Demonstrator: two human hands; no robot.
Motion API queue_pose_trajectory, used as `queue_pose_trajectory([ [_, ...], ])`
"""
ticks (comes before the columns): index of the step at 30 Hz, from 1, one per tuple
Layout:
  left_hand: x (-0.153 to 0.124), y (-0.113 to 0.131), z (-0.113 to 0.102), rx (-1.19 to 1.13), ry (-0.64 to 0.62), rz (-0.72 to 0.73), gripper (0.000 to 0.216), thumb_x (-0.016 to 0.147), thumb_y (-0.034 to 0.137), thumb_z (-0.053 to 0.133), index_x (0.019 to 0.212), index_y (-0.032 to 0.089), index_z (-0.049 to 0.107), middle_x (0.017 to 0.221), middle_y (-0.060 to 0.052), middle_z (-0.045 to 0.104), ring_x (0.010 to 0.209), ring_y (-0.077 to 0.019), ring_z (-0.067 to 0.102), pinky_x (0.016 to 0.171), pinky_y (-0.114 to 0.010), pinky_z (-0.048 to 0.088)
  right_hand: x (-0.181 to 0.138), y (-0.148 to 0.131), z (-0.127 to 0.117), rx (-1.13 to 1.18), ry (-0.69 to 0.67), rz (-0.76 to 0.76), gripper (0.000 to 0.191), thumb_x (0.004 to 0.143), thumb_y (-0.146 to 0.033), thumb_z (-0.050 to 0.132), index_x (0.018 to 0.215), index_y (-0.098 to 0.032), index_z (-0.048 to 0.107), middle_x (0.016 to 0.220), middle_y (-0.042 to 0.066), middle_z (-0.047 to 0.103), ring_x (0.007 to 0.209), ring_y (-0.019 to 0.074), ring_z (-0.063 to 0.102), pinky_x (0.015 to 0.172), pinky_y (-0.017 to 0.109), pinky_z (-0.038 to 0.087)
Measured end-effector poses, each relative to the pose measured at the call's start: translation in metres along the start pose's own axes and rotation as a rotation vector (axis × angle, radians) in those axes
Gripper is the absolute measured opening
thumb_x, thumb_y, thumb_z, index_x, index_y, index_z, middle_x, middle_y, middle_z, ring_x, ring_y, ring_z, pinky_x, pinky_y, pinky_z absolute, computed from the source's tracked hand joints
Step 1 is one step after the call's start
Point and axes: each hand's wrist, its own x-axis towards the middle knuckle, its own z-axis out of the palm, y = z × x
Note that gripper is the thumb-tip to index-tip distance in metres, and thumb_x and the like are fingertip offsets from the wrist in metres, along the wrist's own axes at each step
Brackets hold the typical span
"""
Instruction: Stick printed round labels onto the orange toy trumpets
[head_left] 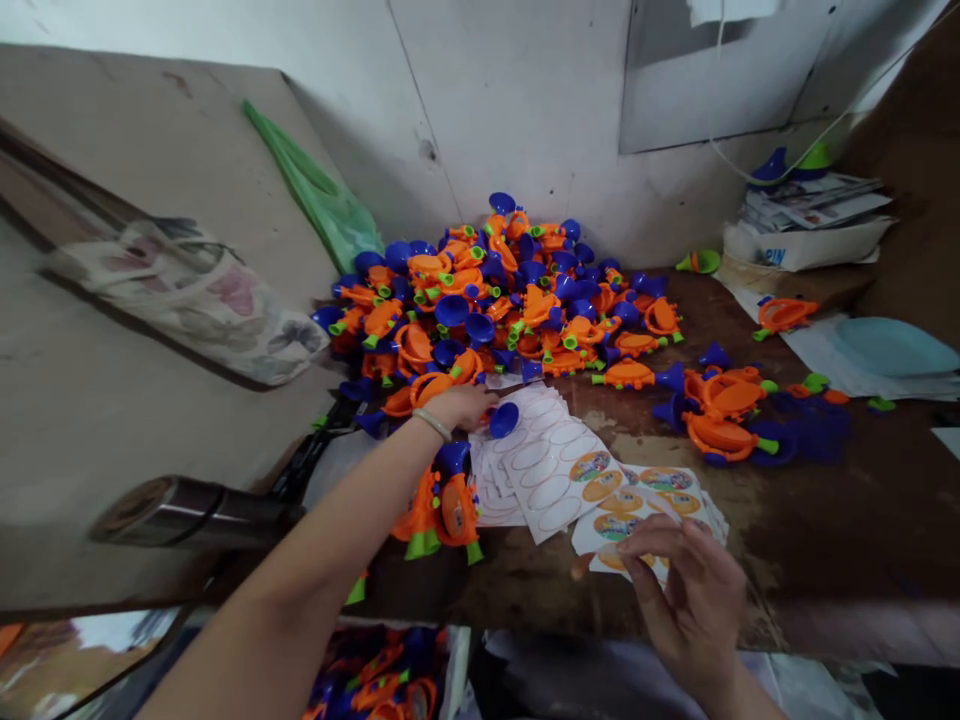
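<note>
My left hand point(461, 405) reaches forward to the near edge of a big heap of orange and blue toy trumpets point(495, 300) and closes on one trumpet with a blue bell point(501, 418). My right hand point(686, 585) rests on a sticker sheet point(637, 505) with round colour stickers, its fingers pinched at the sheet's near edge. Emptied white backing sheets point(540, 455) lie between the hands. Two trumpets with stickers point(442, 510) stand near my left forearm.
A smaller cluster of trumpets point(724, 410) lies at the right on the dark worn table point(825, 530). Stacked papers point(810, 215) and a pale blue plate point(892, 345) sit at the far right. A floral bag point(195, 300) and green plastic bag point(322, 200) lean at the left.
</note>
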Motion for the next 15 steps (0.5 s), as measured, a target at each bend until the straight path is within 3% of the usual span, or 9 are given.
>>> queue_pose_trajectory([
  [4,-0.004,-0.017,0.000,-0.205,0.074,0.062,0.038,0.104,0.039,0.073,0.136,0.019,0.068,0.138,-0.012,0.070,0.116,-0.0276,0.073,0.098,-0.050,0.064,0.006,-0.003,0.002,0.022,0.005,0.008,0.073,0.101,-0.010,0.065,0.165,-0.036,0.042,0.080,-0.004,0.079,0.074,0.0227,0.075,0.080,0.041,0.064],
  [7,-0.025,-0.023,-0.009,-0.463,0.273,0.101,0.044,0.097,0.045,0.078,0.131,0.017,0.070,0.129,-0.013,0.075,0.117,-0.0311,0.072,0.100,-0.050,0.062,0.013,-0.003,-0.001,0.102,0.036,0.062,0.072,0.099,-0.009,0.069,0.162,-0.036,0.046,0.086,-0.003,0.079,0.084,0.0210,0.077,0.083,0.038,0.066],
  [9,-0.048,-0.018,-0.013,-0.641,0.426,0.146,0.056,0.093,0.051,0.075,0.138,0.019,0.067,0.133,-0.016,0.075,0.125,-0.0347,0.070,0.103,-0.048,0.062,0.019,-0.003,-0.003,0.178,0.055,0.167,0.072,0.100,-0.009,0.070,0.161,-0.039,0.046,0.090,-0.003,0.077,0.085,0.0185,0.076,0.080,0.034,0.067],
  [12,-0.086,0.014,0.001,-0.933,0.593,0.236,0.063,0.095,0.057,0.063,0.148,0.025,0.059,0.150,-0.014,0.068,0.129,-0.0317,0.071,0.097,-0.042,0.065,0.032,-0.006,-0.001,0.262,0.084,0.298,0.068,0.102,-0.013,0.069,0.159,-0.043,0.046,0.091,-0.003,0.072,0.079,0.0157,0.073,0.071,0.027,0.067],
  [14,-0.107,0.049,0.022,-1.389,0.664,0.273,0.059,0.084,0.052,0.079,0.135,0.026,0.067,0.143,-0.014,0.073,0.122,-0.0323,0.074,0.088,-0.039,0.067,0.042,-0.010,0.004,0.277,0.102,0.319,0.068,0.102,-0.015,0.070,0.159,-0.043,0.046,0.091,-0.003,0.070,0.077,0.0160,0.072,0.067,0.026,0.067],
  [15,-0.115,0.068,0.035,-1.512,0.667,0.257,0.057,0.080,0.048,0.085,0.131,0.028,0.067,0.143,-0.012,0.074,0.122,-0.0319,0.075,0.086,-0.038,0.068,0.046,-0.013,0.007,0.275,0.106,0.313,0.069,0.101,-0.016,0.071,0.159,-0.043,0.045,0.091,-0.002,0.069,0.077,0.0164,0.072,0.067,0.027,0.068],
])
